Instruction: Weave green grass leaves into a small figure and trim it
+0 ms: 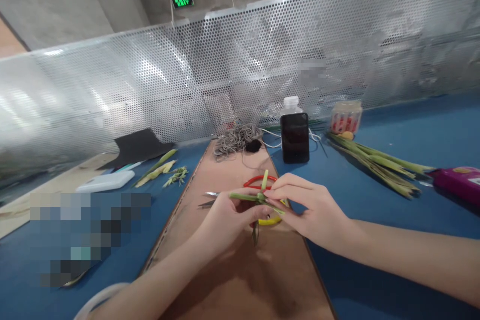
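While held just above the middle of the flat brown board [240, 270], the thin, ribbon-like green leaf strips [247, 197] are crossed and pinched narrowly between the fingertips of the left hand [228, 215] and the right hand [311, 210]. One strip's long axis is laid across the board, its tip pointed toward the board's left edge; another is pointed toward the far end. Loop-handled scissors [252, 181] are seen on the board beneath.

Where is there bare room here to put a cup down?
The board is bare at its near end; so is the blue table between phone and leaf bundle. Crowded: the far end, with twine, scissors, and left hand and right hand holding leaf strips.
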Demonstrator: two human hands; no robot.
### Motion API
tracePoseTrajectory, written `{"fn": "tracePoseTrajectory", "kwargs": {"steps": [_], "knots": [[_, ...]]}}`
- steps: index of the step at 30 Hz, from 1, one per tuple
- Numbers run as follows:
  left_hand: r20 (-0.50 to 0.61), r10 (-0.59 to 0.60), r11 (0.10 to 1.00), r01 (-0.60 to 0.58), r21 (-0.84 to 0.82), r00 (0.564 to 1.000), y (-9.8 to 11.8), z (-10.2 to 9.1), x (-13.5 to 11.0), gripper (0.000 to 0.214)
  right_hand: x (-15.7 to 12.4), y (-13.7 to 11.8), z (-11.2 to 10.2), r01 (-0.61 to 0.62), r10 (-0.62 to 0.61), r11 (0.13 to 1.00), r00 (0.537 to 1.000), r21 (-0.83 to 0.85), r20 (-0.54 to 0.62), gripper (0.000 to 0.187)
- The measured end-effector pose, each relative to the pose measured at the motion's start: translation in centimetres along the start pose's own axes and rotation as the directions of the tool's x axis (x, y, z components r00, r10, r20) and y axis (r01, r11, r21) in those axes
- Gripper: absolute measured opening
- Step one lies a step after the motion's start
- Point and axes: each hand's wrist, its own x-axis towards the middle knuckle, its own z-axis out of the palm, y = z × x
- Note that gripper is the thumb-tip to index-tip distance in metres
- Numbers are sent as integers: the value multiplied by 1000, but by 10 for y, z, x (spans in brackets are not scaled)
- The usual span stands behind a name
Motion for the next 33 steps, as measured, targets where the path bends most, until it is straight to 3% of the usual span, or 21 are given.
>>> {"fn": "tracePoseTrajectory", "kwargs": {"steps": [15, 24, 33], "knots": [[-42, 14, 992, -8, 129, 999, -1, -1, -1, 29, -1, 0, 3, 4, -4, 1000, 1000, -13, 3, 12], [20, -32, 999, 32, 7, 999, 4, 0, 1, 31, 3, -3, 0, 59, -58, 997, 998, -54, 22, 12], [13, -87, 992, 88, -94, 996, 6, 5, -1, 34, 4, -1, 0, 25, -22, 996, 999, -83, 36, 12]]}}
